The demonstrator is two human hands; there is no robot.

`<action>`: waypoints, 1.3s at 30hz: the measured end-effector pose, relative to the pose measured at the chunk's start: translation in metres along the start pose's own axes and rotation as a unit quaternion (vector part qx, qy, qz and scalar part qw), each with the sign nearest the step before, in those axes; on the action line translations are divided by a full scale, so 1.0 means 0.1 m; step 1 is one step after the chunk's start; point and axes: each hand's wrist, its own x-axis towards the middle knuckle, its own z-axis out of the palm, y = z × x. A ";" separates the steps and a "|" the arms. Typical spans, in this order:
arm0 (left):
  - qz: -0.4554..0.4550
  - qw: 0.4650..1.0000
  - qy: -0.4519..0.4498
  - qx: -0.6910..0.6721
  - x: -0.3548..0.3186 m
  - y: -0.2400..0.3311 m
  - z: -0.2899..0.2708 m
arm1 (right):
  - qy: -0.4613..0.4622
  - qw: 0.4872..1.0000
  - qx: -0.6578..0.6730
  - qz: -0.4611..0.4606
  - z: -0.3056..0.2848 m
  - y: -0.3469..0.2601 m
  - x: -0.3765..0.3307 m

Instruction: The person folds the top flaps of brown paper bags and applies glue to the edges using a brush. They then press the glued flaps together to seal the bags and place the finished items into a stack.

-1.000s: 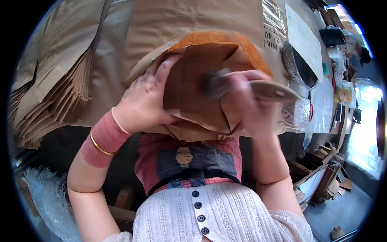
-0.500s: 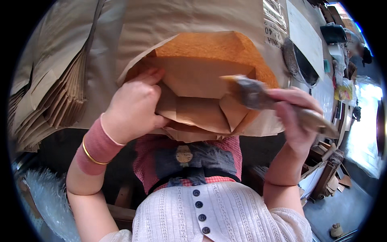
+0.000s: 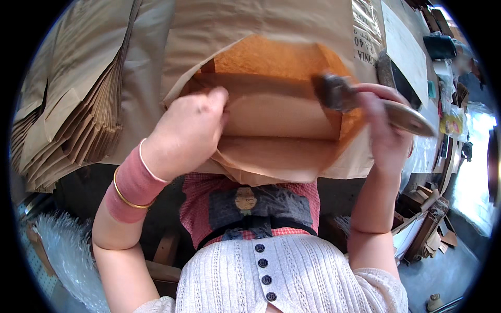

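The right hand [image 3: 386, 122] grips a wide, flat brush [image 3: 336, 93], its fingers closed around the handle, which sticks out past the hand to the right; the bristle end points left, over the right side of the open mouth of a brown paper bag [image 3: 282, 116], and is blurred, so I cannot tell whether it touches the paper; the bag lies in front of the person at the near edge of the table, its mouth gaping and its far flap [image 3: 271, 56] orange-brown; the left hand [image 3: 185, 133] is at the left side of that mouth, its fingers curled in, but the fingertips are hidden and I cannot tell whether they pinch the paper; a pink wristband [image 3: 136, 183] and a gold bangle [image 3: 127, 200] circle the left wrist; to the left lies a fanned stack of folded brown paper [image 3: 86, 120]; to the right, beyond the brush, a white board [image 3: 404, 55] lies partly over a dark tray [image 3: 404, 86]
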 end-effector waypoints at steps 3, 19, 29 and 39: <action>-0.084 0.995 0.045 0.020 0.10 0.07 0.05 | 0.133 0.985 0.101 0.031 0.02 -0.21 -0.27; -0.088 0.989 0.103 0.053 0.45 -0.28 0.25 | 0.013 0.995 0.008 0.101 0.67 0.02 -0.36; -0.064 0.945 0.064 0.315 0.46 0.25 0.20 | 0.168 0.891 0.419 0.040 0.10 0.28 -0.21; 0.208 0.954 0.211 0.040 0.27 0.23 0.11 | -0.018 0.589 0.802 0.094 1.00 1.05 -0.03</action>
